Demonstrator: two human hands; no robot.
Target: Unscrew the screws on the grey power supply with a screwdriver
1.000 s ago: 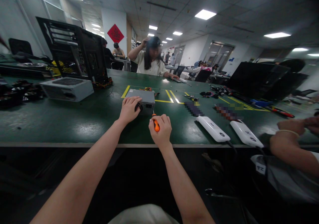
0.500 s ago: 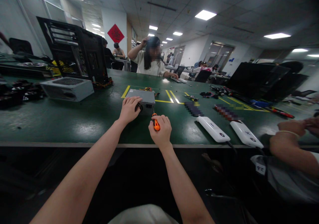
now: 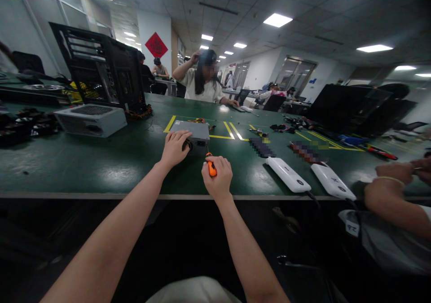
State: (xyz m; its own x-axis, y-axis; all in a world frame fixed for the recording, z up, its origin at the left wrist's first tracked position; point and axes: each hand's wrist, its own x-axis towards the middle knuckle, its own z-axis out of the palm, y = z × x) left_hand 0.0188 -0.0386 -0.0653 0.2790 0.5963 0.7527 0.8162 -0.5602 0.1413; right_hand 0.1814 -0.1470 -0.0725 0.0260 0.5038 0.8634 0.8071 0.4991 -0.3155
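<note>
Your right hand is closed around an orange-handled screwdriver, shaft pointing at the grey metal box (tip contact not discernible). The box sits on the green table, across yellow tape. Your left hand rests over its left edge; whether it grips cannot be determined.

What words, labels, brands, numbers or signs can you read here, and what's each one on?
"1": the left white device, a single stroke.
Possibly "28": the white tag at lower right; second character uncertain.
Dark marking on the right white device: too unclear to read.
Red diamond sign: characters too blurred.
Small label on the grey box: too small.
No brand is legible.
</note>
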